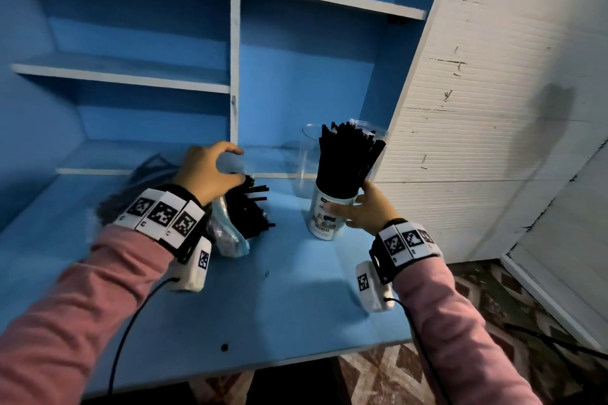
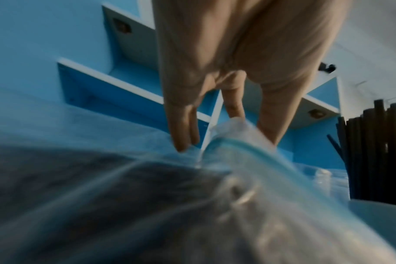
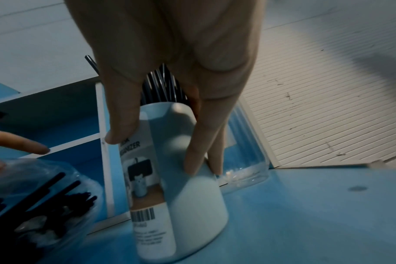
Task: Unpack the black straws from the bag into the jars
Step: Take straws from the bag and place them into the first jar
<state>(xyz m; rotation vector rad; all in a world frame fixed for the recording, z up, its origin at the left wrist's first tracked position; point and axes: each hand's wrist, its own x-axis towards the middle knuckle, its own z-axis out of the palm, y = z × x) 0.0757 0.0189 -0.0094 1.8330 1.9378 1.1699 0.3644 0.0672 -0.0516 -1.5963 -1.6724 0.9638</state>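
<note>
A clear zip bag [image 1: 227, 235] of black straws [image 1: 250, 207] lies on the blue table, its mouth facing right. My left hand [image 1: 235, 164] arches over that mouth, and in the left wrist view my left hand [image 2: 231, 139] pinches the bag's lip [image 2: 237, 135] between fingers and thumb. My right hand [image 1: 348, 204] grips a white labelled jar [image 1: 324, 223] that stands upright, packed with black straws [image 1: 348, 154]. In the right wrist view my right hand [image 3: 156, 153] wraps the white jar [image 3: 192, 205]. An empty clear jar [image 1: 307, 158] stands just behind it.
The blue table [image 1: 263, 306] backs onto blue shelving with a white divider [image 1: 235, 59]. A white slatted panel [image 1: 477, 108] stands close on the right of the jars. Dark bagged material [image 1: 144, 181] lies behind my left wrist. The table's front edge drops to a patterned floor.
</note>
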